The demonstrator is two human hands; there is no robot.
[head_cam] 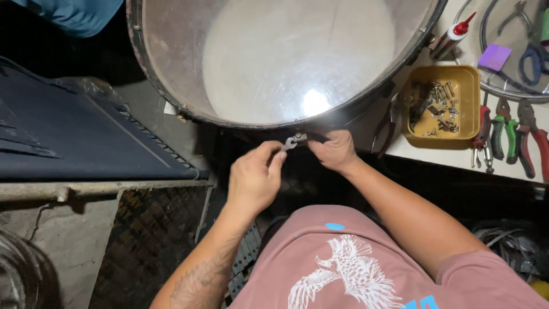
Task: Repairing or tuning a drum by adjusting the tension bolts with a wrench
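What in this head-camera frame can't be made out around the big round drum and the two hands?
- Small grey metal fitting between the left hand and right hand: too small, partly covered by fingers.
- Large round drum with translucent head: top cut off by the frame edge; glare hides part of the skin.
- Yellow plastic tray: its small metal parts are too tiny to tell apart.
- Space under the drum: too dark.

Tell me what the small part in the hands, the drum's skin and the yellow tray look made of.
Small part: bright silvery metal, glinting. Drum skin: translucent plastic film, judging by the glare spot. Yellow tray: likely moulded plastic, matte with rounded corners.
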